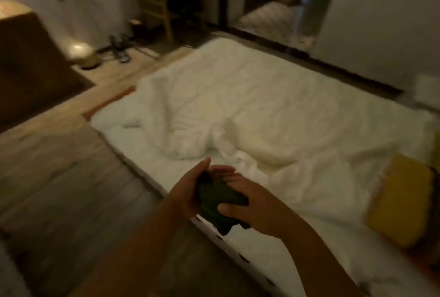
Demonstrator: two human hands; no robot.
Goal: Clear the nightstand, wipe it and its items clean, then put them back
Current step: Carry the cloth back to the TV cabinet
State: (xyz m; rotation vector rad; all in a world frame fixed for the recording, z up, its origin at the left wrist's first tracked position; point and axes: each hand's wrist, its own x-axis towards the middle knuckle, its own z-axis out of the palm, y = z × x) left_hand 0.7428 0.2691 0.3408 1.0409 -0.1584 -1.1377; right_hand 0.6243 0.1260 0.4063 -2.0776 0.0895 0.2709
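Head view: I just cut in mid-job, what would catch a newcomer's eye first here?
First come the two hands at bottom centre: the left hand and the right hand both grip a dark green cloth. Beyond them a rumpled white duvet fills the middle of the frame, with a flat yellow item lying on it at the right edge. A small lit lamp glows at the far left.

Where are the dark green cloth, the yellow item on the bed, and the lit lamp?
dark green cloth point(215, 198): head view, its bunched middle.
yellow item point(402, 201): head view, middle of its top face.
lit lamp point(82, 51): head view, its glowing rounded body.
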